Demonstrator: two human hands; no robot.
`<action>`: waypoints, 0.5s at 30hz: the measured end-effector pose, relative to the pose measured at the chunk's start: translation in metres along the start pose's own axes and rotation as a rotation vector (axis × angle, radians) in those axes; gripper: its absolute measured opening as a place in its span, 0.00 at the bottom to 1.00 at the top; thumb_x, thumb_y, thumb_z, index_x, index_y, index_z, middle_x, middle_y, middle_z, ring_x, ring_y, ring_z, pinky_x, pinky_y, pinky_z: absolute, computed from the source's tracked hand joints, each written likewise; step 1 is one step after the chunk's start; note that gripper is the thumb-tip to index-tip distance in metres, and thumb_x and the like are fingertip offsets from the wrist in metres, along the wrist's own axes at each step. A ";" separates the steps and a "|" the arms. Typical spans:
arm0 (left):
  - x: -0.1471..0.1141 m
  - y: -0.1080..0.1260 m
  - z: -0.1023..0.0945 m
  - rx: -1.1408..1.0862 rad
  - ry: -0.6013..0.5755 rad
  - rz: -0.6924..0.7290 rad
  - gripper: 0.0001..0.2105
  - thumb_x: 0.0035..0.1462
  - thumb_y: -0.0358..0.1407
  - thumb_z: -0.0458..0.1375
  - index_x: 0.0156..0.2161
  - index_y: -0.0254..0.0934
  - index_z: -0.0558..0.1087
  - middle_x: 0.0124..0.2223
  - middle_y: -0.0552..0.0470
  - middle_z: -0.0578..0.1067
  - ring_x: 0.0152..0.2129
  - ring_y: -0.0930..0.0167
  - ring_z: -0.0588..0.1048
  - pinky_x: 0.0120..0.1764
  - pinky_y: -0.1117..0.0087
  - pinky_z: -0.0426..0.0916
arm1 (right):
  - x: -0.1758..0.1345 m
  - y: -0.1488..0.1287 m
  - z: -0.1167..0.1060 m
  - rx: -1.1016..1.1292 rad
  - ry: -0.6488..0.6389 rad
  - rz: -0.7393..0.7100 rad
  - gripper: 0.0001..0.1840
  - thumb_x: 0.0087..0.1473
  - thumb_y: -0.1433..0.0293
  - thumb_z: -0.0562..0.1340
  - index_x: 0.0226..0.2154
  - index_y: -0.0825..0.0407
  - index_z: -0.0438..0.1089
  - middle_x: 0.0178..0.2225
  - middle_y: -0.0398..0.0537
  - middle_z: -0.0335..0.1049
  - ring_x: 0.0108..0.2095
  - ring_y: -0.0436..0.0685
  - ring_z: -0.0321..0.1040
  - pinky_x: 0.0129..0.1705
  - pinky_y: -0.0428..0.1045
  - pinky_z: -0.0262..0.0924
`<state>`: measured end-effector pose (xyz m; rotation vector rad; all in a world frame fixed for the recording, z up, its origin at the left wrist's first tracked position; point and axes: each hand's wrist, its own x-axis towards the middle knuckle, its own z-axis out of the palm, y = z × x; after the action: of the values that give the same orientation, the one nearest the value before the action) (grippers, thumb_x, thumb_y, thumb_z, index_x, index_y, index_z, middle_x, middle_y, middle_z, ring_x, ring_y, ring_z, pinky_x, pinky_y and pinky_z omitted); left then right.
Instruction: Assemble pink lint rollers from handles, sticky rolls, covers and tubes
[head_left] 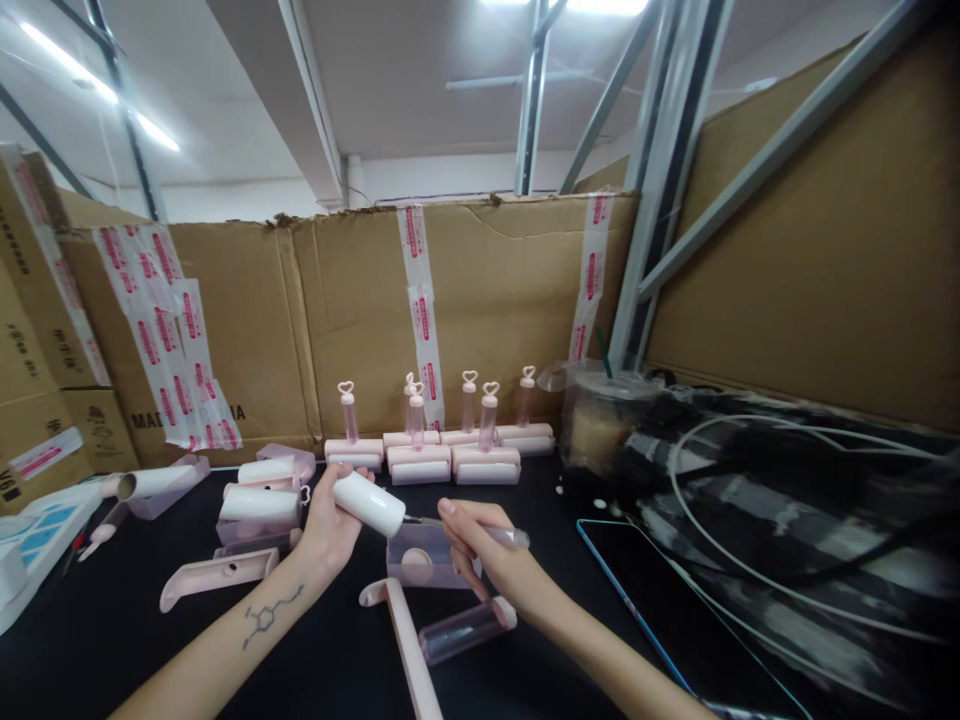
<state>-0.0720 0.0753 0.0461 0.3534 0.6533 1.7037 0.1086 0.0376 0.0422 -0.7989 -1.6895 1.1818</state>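
My left hand (339, 518) is closed around a white lint roller roll (371, 503), tilted down to the right. My right hand (484, 545) grips a slim tool with a clear handle (516, 538); its thin metal tip meets the roll's right end, and its exact kind is unclear. Below the hands sits a translucent lilac roller case (415, 560). A clear tube with a pink cap (466, 630) lies under my right hand. A long pale pink roller part (409, 640) points towards me between my forearms.
Several pink lint rollers (486, 463) with heart-ringed handles stand against the cardboard wall (360, 310). Loose roller parts (259, 505) lie at left. A lidded drink cup (596, 430), a blue-edged tablet (660, 610) and a white cable (679, 480) over dark wrapping occupy the right.
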 end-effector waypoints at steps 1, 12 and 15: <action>0.001 0.000 0.000 0.007 0.005 -0.009 0.05 0.48 0.24 0.52 0.26 0.35 0.65 0.24 0.54 0.71 0.24 0.73 0.74 0.33 0.72 0.71 | 0.001 0.003 0.000 -0.029 0.000 0.022 0.24 0.55 0.54 0.52 0.16 0.51 0.52 0.09 0.32 0.44 0.08 0.43 0.45 0.13 0.43 0.38; 0.007 0.006 0.004 0.016 0.016 0.024 0.06 0.47 0.23 0.52 0.25 0.36 0.63 0.24 0.55 0.71 0.23 0.74 0.73 0.33 0.72 0.71 | 0.000 -0.005 -0.004 0.018 0.054 -0.045 0.24 0.55 0.54 0.52 0.16 0.51 0.52 0.12 0.33 0.46 0.09 0.43 0.45 0.13 0.43 0.39; 0.004 0.004 0.004 0.018 0.005 0.018 0.06 0.47 0.24 0.52 0.25 0.36 0.64 0.23 0.55 0.71 0.23 0.73 0.73 0.34 0.71 0.71 | 0.000 -0.005 -0.003 0.024 0.061 -0.038 0.23 0.55 0.55 0.52 0.17 0.51 0.52 0.11 0.32 0.45 0.09 0.43 0.45 0.14 0.44 0.38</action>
<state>-0.0735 0.0801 0.0513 0.3687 0.6711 1.7173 0.1113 0.0374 0.0473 -0.7769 -1.6305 1.1386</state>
